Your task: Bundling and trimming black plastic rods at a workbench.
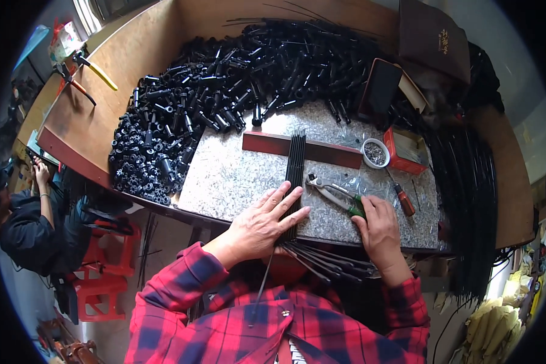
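A flat bundle of thin black rods lies across a long red-edged bar on the speckled work surface. On the near part of the bundle rests my left hand, its fingers stretched out and spread. The rods' near ends fan out past the table edge, above my lap. To the right, my right hand has its fingers round the green handles of a pair of pliers, which lies on the surface with its jaws toward the rods. Its palm side is hidden.
Black tubular parts are heaped along the back and left. At right are a white cup of small metal bits, a red box, a screwdriver, and long black rods. Another person sits at far left.
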`<action>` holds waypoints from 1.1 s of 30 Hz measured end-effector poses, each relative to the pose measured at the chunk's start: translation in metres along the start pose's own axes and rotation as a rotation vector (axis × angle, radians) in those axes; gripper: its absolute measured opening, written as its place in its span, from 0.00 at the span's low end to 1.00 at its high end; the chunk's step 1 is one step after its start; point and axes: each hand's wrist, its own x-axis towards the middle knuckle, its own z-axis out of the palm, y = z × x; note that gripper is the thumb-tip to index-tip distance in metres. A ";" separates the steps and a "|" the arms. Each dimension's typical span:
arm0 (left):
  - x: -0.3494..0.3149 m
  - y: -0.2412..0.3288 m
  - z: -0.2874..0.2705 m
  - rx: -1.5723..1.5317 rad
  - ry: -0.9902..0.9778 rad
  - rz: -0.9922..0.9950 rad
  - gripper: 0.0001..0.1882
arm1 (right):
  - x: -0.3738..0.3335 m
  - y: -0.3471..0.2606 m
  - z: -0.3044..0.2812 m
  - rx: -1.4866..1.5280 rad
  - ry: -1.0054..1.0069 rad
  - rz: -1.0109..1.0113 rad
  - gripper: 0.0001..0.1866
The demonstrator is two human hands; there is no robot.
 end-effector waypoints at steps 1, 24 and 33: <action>0.001 0.000 0.003 0.089 0.004 0.010 0.44 | -0.003 0.002 0.002 0.036 -0.021 0.019 0.21; 0.010 0.005 -0.007 0.158 0.017 -0.024 0.48 | 0.094 0.173 -0.026 -0.100 0.036 0.303 0.09; 0.014 0.001 -0.008 0.047 0.004 -0.047 0.48 | 0.118 0.197 0.001 -0.154 -0.301 0.353 0.10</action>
